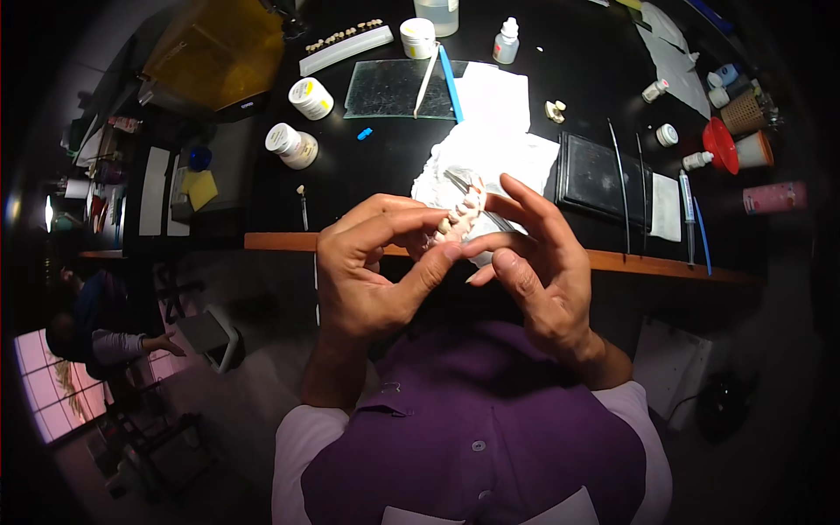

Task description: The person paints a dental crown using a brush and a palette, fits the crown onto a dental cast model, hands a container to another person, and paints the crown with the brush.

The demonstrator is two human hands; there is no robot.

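My left hand [376, 262] is closed around a dental model [455, 223], a curved row of whitish teeth on a pale pinkish base, pinched between thumb and fingers. On the right, my right hand [547, 271] is close beside it, index finger raised and thumb apart from the model. Another right finger reaches under the model's lower end. A slim metal tool [501, 221] passes behind the model and between my right fingers; its kind is partly hidden. Crumpled white tissue [446, 157] lies on the bench beyond the hands.
The dark bench [376, 188] has a wooden front edge [612, 261]. Around lie a glass slab [376, 87], white jars [311, 98], a tooth shade rack [346, 48], a dropper bottle [506, 42], a black case [595, 184] and thin instruments [619, 179]. Another person [96, 324] is at far left.
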